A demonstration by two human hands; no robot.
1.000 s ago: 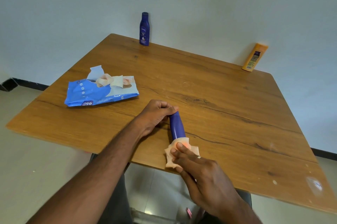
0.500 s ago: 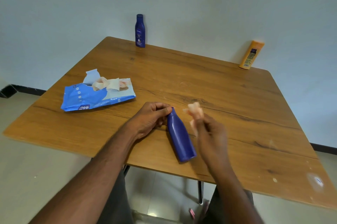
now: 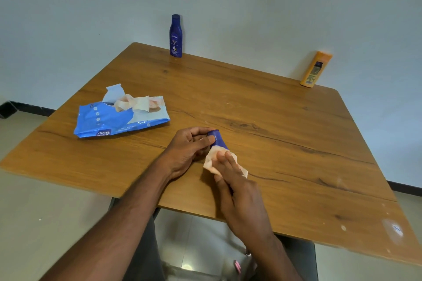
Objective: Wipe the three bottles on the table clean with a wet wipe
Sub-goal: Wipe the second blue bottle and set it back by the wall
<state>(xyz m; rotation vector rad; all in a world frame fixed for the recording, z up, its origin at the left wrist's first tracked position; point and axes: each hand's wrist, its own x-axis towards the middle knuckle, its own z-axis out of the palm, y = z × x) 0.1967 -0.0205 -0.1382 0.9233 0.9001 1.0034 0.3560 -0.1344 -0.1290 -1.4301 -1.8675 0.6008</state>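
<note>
Lying on its side near the table's front edge, the bottle stretches between the two hands, its cap end pinched by the curled fingers of the left hand. The right hand lays straight fingers on a wipe pressed over the bottle's middle (most of the body is hidden beneath). A Nivea bottle and an orange bottle stand at the far edge, well apart; the wipe pack lies left.
</note>
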